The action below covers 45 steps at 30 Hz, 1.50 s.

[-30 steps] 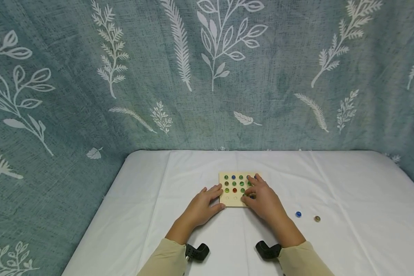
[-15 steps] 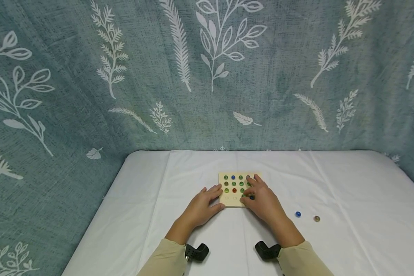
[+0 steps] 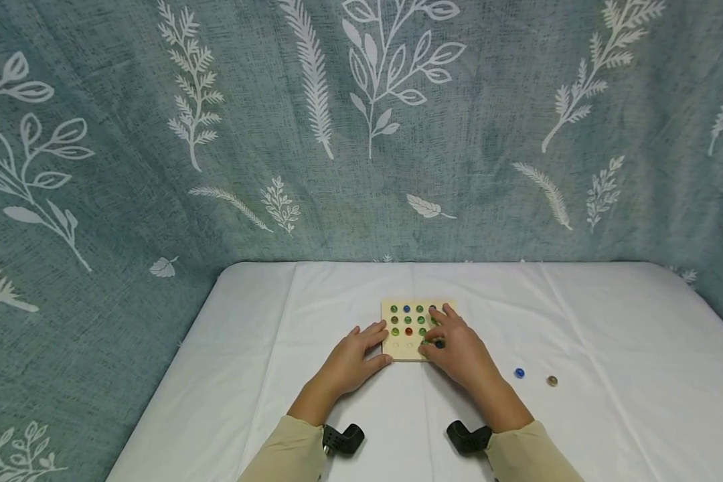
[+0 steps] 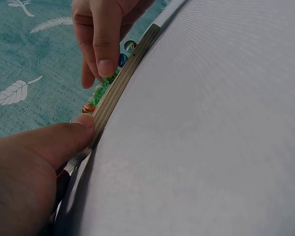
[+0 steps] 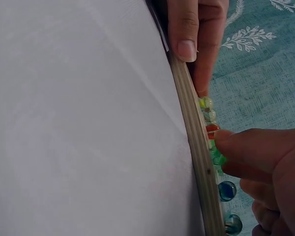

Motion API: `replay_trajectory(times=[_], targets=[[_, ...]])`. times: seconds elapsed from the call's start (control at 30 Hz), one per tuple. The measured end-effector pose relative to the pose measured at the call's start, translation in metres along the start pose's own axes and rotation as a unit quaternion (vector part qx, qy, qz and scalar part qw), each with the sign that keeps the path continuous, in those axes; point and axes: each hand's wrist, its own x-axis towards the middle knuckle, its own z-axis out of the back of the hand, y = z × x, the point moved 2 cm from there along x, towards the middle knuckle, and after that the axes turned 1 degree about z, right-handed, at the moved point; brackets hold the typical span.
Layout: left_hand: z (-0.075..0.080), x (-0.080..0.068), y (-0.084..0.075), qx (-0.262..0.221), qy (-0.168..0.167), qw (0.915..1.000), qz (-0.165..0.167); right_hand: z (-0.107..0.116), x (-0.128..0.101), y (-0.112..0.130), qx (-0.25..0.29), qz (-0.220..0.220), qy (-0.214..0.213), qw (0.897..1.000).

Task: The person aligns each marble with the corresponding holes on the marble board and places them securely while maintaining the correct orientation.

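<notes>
A small wooden board (image 3: pixel 404 353) lies on the white table, its holes holding green, blue and red marbles. My left hand (image 3: pixel 349 365) holds its near left corner, thumb (image 5: pixel 184 44) on the front edge (image 5: pixel 194 128) and a finger on top. My right hand (image 3: pixel 460 351) is curled over the board's right side. Its thumb and forefinger pinch a green marble (image 5: pixel 217 158) in the front row, seen under the thumb in the left wrist view (image 4: pixel 108 78). A dark blue marble (image 3: pixel 438 344) sits in the hole just right of it. Two front-row holes on the left are empty.
Two loose marbles lie on the white tablecloth (image 3: pixel 608 321) right of my right hand, one blue (image 3: pixel 519 373) and one brownish (image 3: pixel 552 381). A teal leaf-print curtain (image 3: pixel 361 134) hangs close behind the table. Black wrist mounts (image 3: pixel 343 438) show near my sleeves.
My right hand has drawn back slightly toward the front of the board, and the dark blue marble now shows beside its fingers. The left hand and board have stayed put.
</notes>
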Motion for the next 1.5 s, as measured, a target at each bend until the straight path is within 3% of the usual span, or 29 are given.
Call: replay_trajectory(times=[0.37, 0.63, 1.07, 1.2, 1.5], targets=[[0.001, 0.000, 0.000, 0.002, -0.002, 1.0000, -0.003, 0.028, -0.009, -0.020, 0.069, -0.028, -0.007, 0.997], [0.002, 0.000, 0.001, 0.004, 0.002, 1.0000, 0.004, 0.061, -0.021, -0.047, 0.058, -0.071, 0.000, 0.996], [-0.001, -0.001, 0.002, 0.000, 0.002, 1.0000, 0.006, 0.086, -0.044, -0.101, 0.081, -0.130, 0.061, 0.986], [-0.002, -0.001, 0.002, -0.004, 0.002, 1.0000, 0.008, 0.088, -0.049, -0.112, 0.078, -0.129, 0.080, 0.985], [-0.002, -0.001, -0.001, -0.004, 0.001, 1.0000, 0.004, 0.093, -0.057, -0.124, 0.126, -0.113, 0.118, 0.978]])
